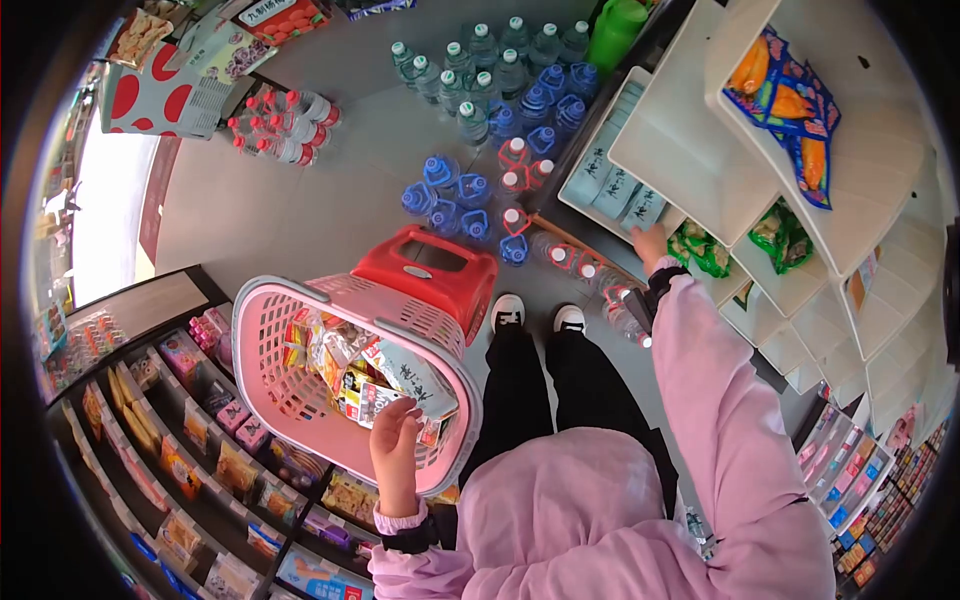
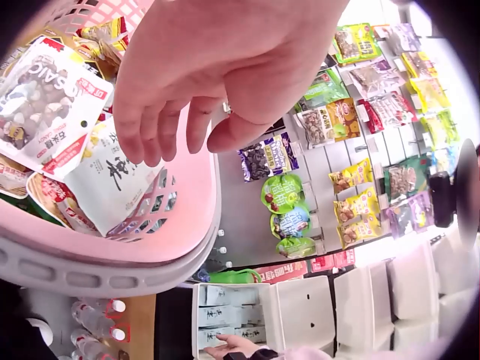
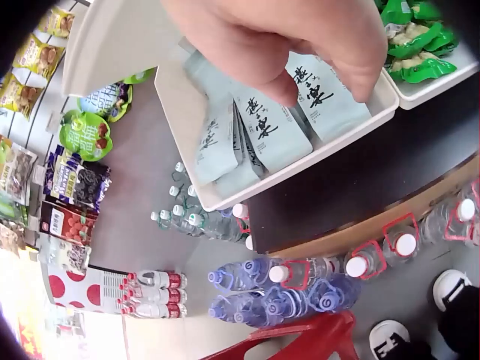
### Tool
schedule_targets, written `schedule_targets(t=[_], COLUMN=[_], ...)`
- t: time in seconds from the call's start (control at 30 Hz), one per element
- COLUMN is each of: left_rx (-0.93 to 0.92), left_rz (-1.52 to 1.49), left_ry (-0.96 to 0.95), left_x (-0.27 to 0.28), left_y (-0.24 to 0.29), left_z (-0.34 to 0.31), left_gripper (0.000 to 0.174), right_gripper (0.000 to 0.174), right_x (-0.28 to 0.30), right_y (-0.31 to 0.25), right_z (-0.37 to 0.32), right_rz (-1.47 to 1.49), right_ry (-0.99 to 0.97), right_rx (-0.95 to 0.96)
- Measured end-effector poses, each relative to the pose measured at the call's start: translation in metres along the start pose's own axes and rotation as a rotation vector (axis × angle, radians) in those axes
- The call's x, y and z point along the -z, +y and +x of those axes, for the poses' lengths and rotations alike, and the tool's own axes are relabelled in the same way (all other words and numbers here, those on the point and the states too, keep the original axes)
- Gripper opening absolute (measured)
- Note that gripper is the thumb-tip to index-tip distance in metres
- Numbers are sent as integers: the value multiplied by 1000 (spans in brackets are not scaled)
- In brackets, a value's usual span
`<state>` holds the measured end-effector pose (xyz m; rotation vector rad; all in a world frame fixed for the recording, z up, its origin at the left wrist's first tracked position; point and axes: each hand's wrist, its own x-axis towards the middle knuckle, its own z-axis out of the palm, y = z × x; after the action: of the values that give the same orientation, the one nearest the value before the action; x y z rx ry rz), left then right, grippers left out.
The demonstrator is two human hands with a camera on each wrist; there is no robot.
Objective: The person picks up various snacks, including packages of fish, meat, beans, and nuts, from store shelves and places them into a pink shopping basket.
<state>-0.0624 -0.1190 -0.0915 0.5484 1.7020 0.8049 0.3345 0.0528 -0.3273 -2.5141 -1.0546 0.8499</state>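
My right hand [image 1: 651, 243] reaches into a white bin [image 3: 282, 178] of pale blue pouches [image 3: 270, 124] with black lettering. In the right wrist view, its thumb and a fingertip stand apart right over the pouches, with nothing gripped between them. My left hand [image 1: 396, 450] hangs over the near side of a pink shopping basket [image 1: 262, 375], fingers loosely bent and holding nothing. The basket contains several snack packs, among them a similar pale blue pouch [image 2: 112, 180] and a white candy bag [image 2: 46, 105].
A red plastic stool [image 1: 432, 270] stands beside the basket. Blue-capped water jugs [image 1: 445, 195] and clear bottles [image 1: 483, 50] crowd the floor ahead. Snack shelves [image 1: 200, 450] line the left side. More white bins [image 1: 690, 130] rise at right, some holding green packs [image 3: 424, 56].
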Motion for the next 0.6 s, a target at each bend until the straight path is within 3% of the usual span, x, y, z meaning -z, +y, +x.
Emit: schedule_targets(t=[0.03, 0.13, 0.17, 0.3, 0.5, 0.6], left_rx=[17, 39, 48, 75, 69, 60], left_rz=[9, 7, 20, 9, 2, 15], left_ry=[-3, 16, 31, 62, 28, 5], left_x=[1, 4, 4, 1, -5, -12], left_y=[-2, -10, -12, -13, -16, -11], left_z=[-1, -4, -5, -10, -12, -12], left_gripper=[22, 22, 22, 23, 23, 23], right_gripper=[49, 48, 48, 45, 34, 31], right_x=[-5, -7, -14, -41, -34, -24], right_y=[1, -1, 8, 30, 38, 55], right_z=[5, 14, 26, 44, 51, 55], right_rz=[-52, -133, -408, -462, -49, 271], right_ry=[6, -53, -132, 106, 184, -8], right_rx=[69, -40, 11, 63, -57, -57])
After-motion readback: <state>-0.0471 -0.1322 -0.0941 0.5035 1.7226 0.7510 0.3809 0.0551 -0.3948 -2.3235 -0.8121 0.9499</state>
